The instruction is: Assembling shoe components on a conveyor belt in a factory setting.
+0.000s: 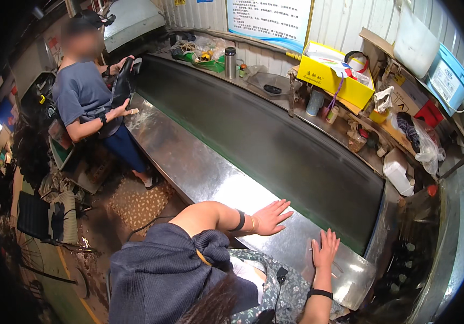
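Note:
My left hand (pixel 272 217) lies palm down with fingers spread on the shiny metal ledge (pixel 232 183), close to the dark belt of a conveyor (pixel 297 162). A little to its right, my right hand (pixel 325 248) rests on the same ledge, fingers apart and pointing at the belt's edge. Neither hand holds anything. At the far left a co-worker stands beside the ledge and holds a black shoe (pixel 123 83) in both hands.
Behind the belt, a cluttered shelf carries a steel flask (pixel 230 62), a yellow box (pixel 335 81) and a white jug (pixel 398 171). A blue bucket (pixel 449 80) sits higher at right. A chair (pixel 46 216) stands at lower left.

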`<state>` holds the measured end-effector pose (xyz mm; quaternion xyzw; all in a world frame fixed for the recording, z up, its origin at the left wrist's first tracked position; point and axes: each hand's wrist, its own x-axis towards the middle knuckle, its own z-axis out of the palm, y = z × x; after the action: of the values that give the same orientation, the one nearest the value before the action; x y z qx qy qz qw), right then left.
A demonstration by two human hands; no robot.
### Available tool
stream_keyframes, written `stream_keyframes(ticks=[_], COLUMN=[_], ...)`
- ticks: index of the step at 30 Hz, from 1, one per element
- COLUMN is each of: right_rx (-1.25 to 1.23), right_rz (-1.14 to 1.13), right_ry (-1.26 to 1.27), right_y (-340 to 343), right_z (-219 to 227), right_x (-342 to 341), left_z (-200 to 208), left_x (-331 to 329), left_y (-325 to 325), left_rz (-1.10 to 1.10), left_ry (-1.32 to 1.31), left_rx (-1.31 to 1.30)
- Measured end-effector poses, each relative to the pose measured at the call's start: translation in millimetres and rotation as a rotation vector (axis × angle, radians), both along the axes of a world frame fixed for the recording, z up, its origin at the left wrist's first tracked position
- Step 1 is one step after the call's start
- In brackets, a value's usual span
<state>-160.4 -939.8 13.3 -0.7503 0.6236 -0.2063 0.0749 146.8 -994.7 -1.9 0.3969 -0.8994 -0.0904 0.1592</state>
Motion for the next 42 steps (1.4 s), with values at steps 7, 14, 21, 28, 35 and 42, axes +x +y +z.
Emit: stream_keyframes(ticks=[7,14,21,28,35,42], right_rx=[0.015,0.014,-0.005,-0.011,-0.008,-0.017], right_rz=[0.001,-0.003,0.004,-0.001,0.012,0.003], right_ry=[-0.008,0.009,0.006,0.005,0.0,-0.024], right_y=[-1,-2,-2,-2,-1,5], right_z=[0,-2,-4,-6,-2,10], right_x=[-2,-1,-1,-2,-2,-1], left_z=[1,2,2,3,2,2], left_x=[0,0,1,0,-1,-1], left_y=[1,2,1,0,2,0], left_rz=[0.011,0.014,0.017,0.01,0.013,-0.002], left_ry=[-0.003,0.014,0.02,0.001,0.027,0.02], left_rx=[0.006,-0.004,0.004,-0.007,-0.023,-0.018])
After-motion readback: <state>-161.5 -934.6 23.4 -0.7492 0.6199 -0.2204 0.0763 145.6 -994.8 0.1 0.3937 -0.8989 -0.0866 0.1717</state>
